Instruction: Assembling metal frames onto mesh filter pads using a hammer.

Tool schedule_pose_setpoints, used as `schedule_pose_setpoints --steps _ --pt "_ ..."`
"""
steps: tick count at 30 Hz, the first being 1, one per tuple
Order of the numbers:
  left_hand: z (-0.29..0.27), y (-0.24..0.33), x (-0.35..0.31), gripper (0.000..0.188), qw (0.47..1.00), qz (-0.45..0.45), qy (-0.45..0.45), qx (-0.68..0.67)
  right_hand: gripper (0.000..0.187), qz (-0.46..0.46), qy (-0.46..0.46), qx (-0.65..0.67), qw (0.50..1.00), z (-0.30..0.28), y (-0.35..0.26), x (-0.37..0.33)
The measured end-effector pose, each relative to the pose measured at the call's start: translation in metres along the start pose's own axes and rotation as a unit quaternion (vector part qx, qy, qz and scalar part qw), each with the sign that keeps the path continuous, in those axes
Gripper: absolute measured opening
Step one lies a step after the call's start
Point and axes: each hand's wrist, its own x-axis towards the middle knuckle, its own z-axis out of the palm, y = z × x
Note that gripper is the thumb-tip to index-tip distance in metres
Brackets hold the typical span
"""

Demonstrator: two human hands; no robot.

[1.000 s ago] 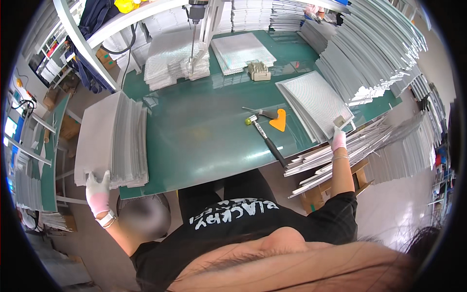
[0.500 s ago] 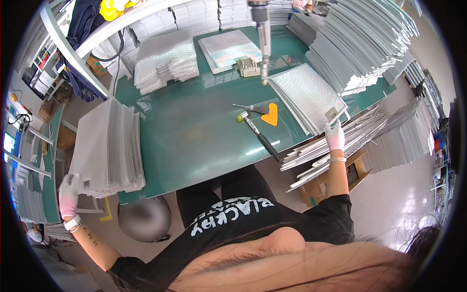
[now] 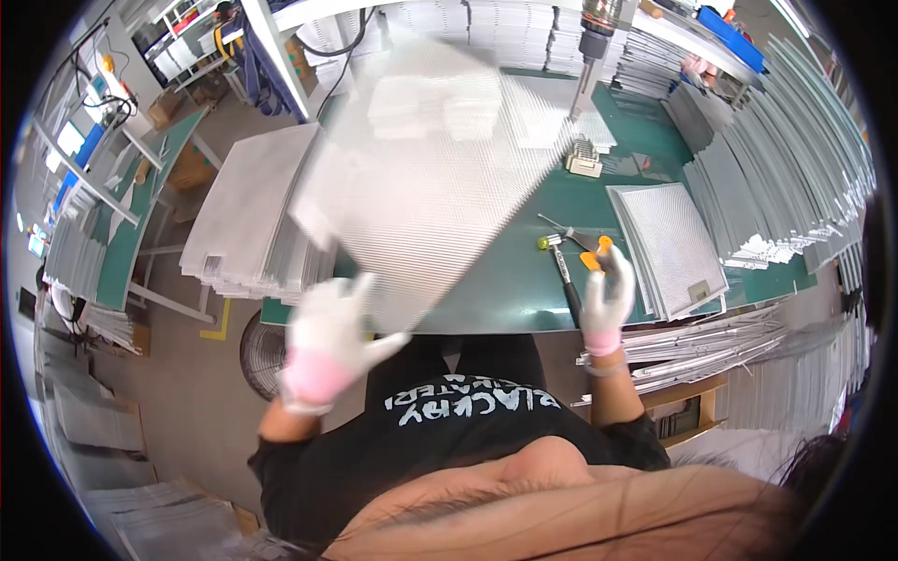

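Note:
A large silvery mesh panel [image 3: 440, 206] slants above the green table, smeared by motion. Its near edge lies in the gap between thumb and fingers of my left hand [image 3: 323, 346], which wears a white glove with a pink cuff; part of the grip is hidden. My right hand [image 3: 608, 299], gloved alike, is raised at the table's front edge, thumb and fingers apart and nothing held. Behind its fingertips shows an orange heart-shaped piece [image 3: 604, 246]. Beside this lie a hammer [image 3: 565, 271] with a black handle and yellow-green head, and a screwdriver [image 3: 561, 227].
Stacked panels [image 3: 243, 206] stand at the left, with another mesh pile [image 3: 669, 243] at the right. A power driver [image 3: 599, 42] hangs above a beige block [image 3: 585, 159]. Tall grey panels [image 3: 776, 159] fill the right side. A round fan [image 3: 262, 355] stands below the table's left front.
My left hand has come from the left stack toward the middle, and a mesh panel now hangs over the table. My right hand has left the right pile and moved inward. The view has shifted.

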Motion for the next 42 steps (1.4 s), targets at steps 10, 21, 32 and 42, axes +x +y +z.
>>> schedule_pose_setpoints --steps 10,21,32,42 --pt "0.170 -0.014 0.059 0.046 0.981 0.025 -0.170 -0.090 0.066 -0.031 -0.478 -0.335 0.811 0.135 0.036 0.009" --pt "0.188 -0.074 0.197 0.080 0.989 0.082 -0.123 -0.025 0.069 0.061 -0.116 -0.198 0.971 0.240 0.104 0.263" --pt "0.156 -0.140 0.399 0.064 0.980 -0.170 0.074 -0.071 0.071 0.165 -0.256 -0.312 0.900 0.291 0.073 0.282" --pt "0.093 -0.154 0.402 0.059 0.562 0.024 0.227 -0.795 0.087 0.123 -0.175 -0.175 0.961 0.257 0.096 0.305"
